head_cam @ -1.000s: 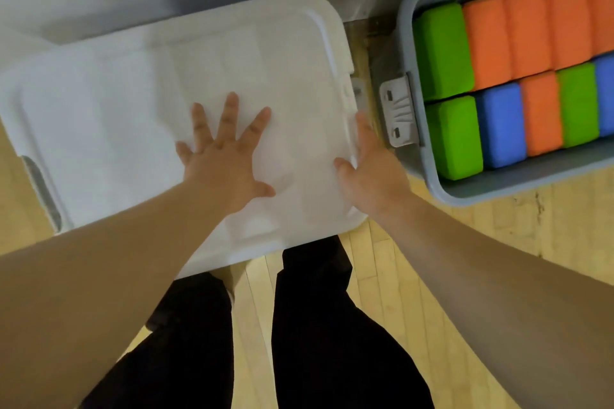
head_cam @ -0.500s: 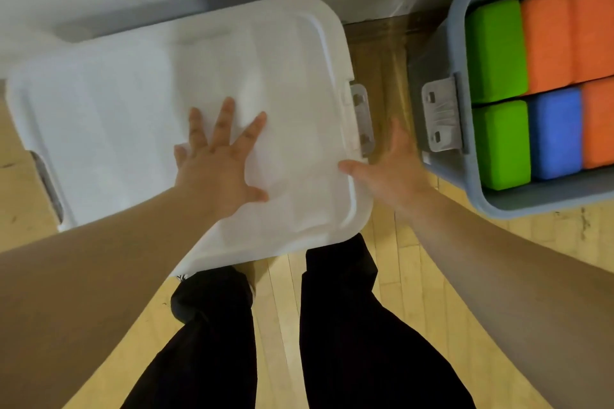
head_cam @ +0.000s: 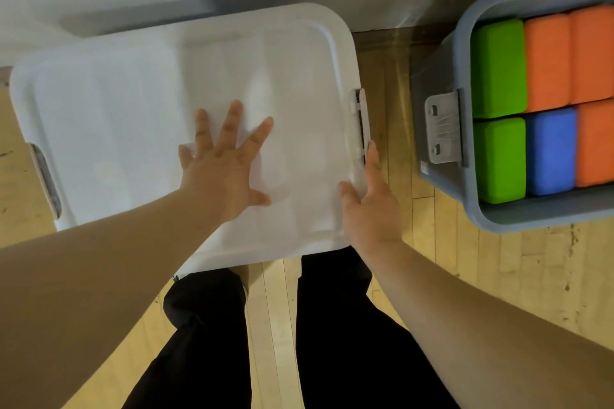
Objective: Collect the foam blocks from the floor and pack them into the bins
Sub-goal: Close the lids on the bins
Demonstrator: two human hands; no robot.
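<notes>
I see the foam blocks packed upright in two rows in the open grey bin (head_cam: 471, 209) at the right: a green block (head_cam: 498, 66) and two orange blocks (head_cam: 546, 61) behind, a second green block (head_cam: 500, 159), a blue block (head_cam: 551, 151) and another orange block (head_cam: 596, 143) in front, all soft-edged and matte. Its ribbed latch (head_cam: 443, 128) hangs open. Left of it, apart, stands a second bin under a smooth white lid (head_cam: 133, 109) with rounded corners. My left hand (head_cam: 221, 166) lies flat on the lid, fingers spread wide. My right hand (head_cam: 370, 206) hugs the lid's right edge, thumb on top, forefinger straight towards the lid latch (head_cam: 360, 123); the other fingers are hidden, so I cannot tell their grip. Below are a plank floor (head_cam: 515, 276) and black trousers (head_cam: 349, 342).
</notes>
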